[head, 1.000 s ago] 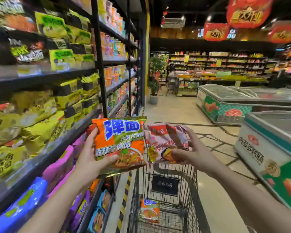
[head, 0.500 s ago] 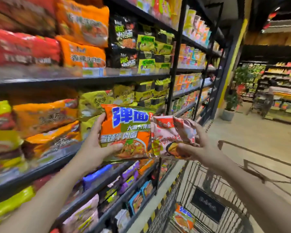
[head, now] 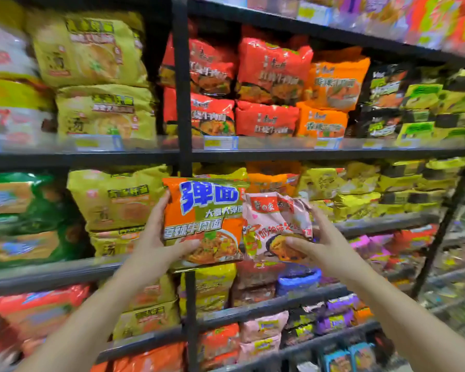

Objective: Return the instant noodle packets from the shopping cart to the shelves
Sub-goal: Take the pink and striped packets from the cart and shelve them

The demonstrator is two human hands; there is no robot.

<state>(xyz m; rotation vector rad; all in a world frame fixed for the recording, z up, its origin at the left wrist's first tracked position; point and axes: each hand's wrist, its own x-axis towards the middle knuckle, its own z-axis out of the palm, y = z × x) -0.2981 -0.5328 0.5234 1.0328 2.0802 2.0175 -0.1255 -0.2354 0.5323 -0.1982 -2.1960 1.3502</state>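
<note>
Before the shelves (head: 306,154) now, cart gone from view: left hand (head: 156,245) gripping orange packet (head: 207,218), right hand (head: 325,245) clutching pink packet (head: 274,226), both unshelved; matching stock to find next.

A supermarket: price-tagged shelves (head: 306,154) stacked with noodle packs (head: 269,73).

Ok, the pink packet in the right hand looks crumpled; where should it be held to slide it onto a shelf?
Keep the right hand on the pink noodle packet at its right edge, coming from the right. Its left side overlaps the orange noodle packet in the left hand, so that side is blocked. Gripping the sealed edge probably leaves the far end free to lead in.
</note>
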